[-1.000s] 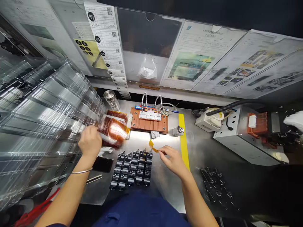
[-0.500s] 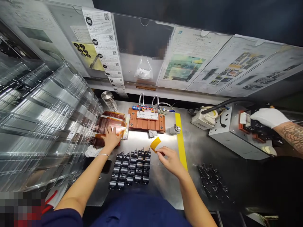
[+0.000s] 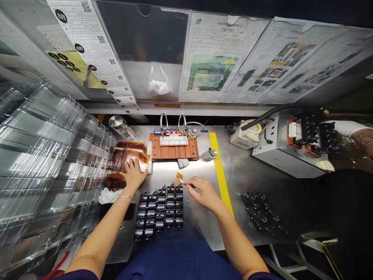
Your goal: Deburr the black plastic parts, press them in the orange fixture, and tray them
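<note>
My left hand (image 3: pixel 134 175) lies with fingers spread on a stack of shiny amber film sheets (image 3: pixel 128 144). Between thumb and fingertips, my right hand (image 3: pixel 203 193) pinches a small curled piece of amber film (image 3: pixel 179 177). That piece hangs just above the far right corner of a block of black moulded plastic parts (image 3: pixel 159 212), set in rows on the metal bench. Behind it is a brown fixture (image 3: pixel 163 154) with a white perforated bar (image 3: pixel 174 141) and two bent metal tubes. A crumpled wipe (image 3: pixel 183 163) touches the fixture's front edge.
Clear plastic trays (image 3: pixel 55 155) are piled high at left. A glass jar (image 3: pixel 124 128) and small metal bottle (image 3: pixel 210 154) stand on the bench. Right of the yellow tape (image 3: pixel 223 179) are a grey machine (image 3: pixel 282 155), loose black parts (image 3: pixel 259 212) and a co-worker's gloved hand (image 3: pixel 345 127).
My right hand has shifted slightly left with the film piece, which has turned and now looks narrower. Black parts now show on the machine, and the co-worker's hand has moved right. The view has shifted.
</note>
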`<action>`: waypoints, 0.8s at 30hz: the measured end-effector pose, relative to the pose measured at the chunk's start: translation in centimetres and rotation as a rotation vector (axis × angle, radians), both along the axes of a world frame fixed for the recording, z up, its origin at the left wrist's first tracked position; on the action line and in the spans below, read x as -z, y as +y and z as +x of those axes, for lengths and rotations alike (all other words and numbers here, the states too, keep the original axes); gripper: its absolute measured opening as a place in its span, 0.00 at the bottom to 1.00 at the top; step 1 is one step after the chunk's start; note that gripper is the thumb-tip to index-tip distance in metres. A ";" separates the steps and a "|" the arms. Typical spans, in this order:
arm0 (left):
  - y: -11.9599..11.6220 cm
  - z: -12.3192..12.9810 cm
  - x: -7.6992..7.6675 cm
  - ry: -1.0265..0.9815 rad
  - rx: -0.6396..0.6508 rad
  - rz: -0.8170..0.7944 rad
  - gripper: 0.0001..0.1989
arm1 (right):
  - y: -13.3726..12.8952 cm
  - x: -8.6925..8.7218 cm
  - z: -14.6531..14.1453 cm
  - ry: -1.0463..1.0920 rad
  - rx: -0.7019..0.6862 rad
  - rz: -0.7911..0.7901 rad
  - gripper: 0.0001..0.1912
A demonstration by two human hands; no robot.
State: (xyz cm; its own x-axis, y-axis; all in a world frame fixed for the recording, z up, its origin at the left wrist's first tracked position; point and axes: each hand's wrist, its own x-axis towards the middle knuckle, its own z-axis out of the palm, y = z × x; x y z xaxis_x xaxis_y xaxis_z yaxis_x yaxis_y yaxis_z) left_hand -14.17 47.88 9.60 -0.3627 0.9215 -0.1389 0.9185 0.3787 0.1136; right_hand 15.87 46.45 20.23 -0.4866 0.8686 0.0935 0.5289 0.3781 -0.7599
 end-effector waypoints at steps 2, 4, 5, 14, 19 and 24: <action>0.4 -0.2 -0.5 -0.016 -0.066 0.042 0.33 | 0.0 0.3 0.2 -0.005 0.004 -0.011 0.10; 0.8 -0.6 -1.1 -0.029 -0.138 0.076 0.31 | -0.1 0.6 0.2 -0.011 0.007 -0.022 0.10; 0.9 -0.8 -1.2 -0.034 -0.154 0.074 0.30 | -0.1 0.7 0.2 -0.013 0.007 -0.026 0.10; 0.2 0.2 -1.2 -0.027 -0.084 0.101 0.26 | 0.1 0.9 -0.2 -0.033 0.008 0.003 0.10; 6.3 5.0 -5.1 -0.218 0.328 0.556 0.19 | 0.4 1.6 0.5 -0.116 0.024 0.042 0.09; 17.0 18.2 -6.8 -0.184 0.946 0.118 0.14 | 0.8 1.9 0.8 -0.211 0.035 0.089 0.08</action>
